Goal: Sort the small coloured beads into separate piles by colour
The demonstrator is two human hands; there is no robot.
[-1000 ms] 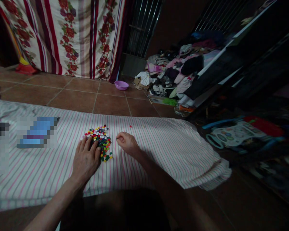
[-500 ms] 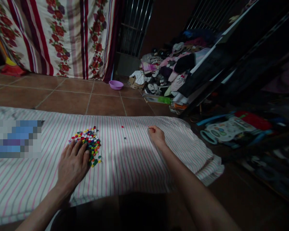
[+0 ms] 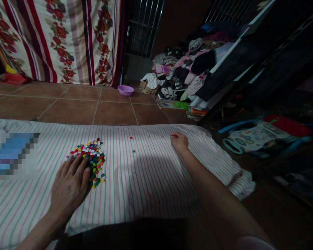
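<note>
At the left edge of the striped sheet (image 3: 151, 180), which is spread over the tiled floor (image 3: 67, 107), a blurred blue patch hides whatever lies there. Just to its right the left hand (image 3: 69, 185) rests flat, fingers spread and fully open, its fingertips touching the near side of a pile of small coloured beads (image 3: 90, 158). It grips nothing; it only fences the pile. Further right, well apart from the pile, two strays sit on the sheet: a red bead (image 3: 130, 138) and a dark bead (image 3: 134, 151). Further right again, the right hand (image 3: 179, 141) is stretched out near the sheet's far right corner, fingers curled in, with something small and red at its fingertips; the picture is too dim to show whether it is pinched or only touched.

The likely trouble lies in the soft, wrinkled sheet. A shift of the left palm, or a tug on the cloth from the outstretched right arm, could spill the pile and send beads rolling into the folds or off onto the floor, where the low light would make them hard to find. The red piece at the right fingertips could also slip.

Beyond the sheet stand a purple bowl (image 3: 125, 90) and a heap of clothes (image 3: 185, 76).
</note>
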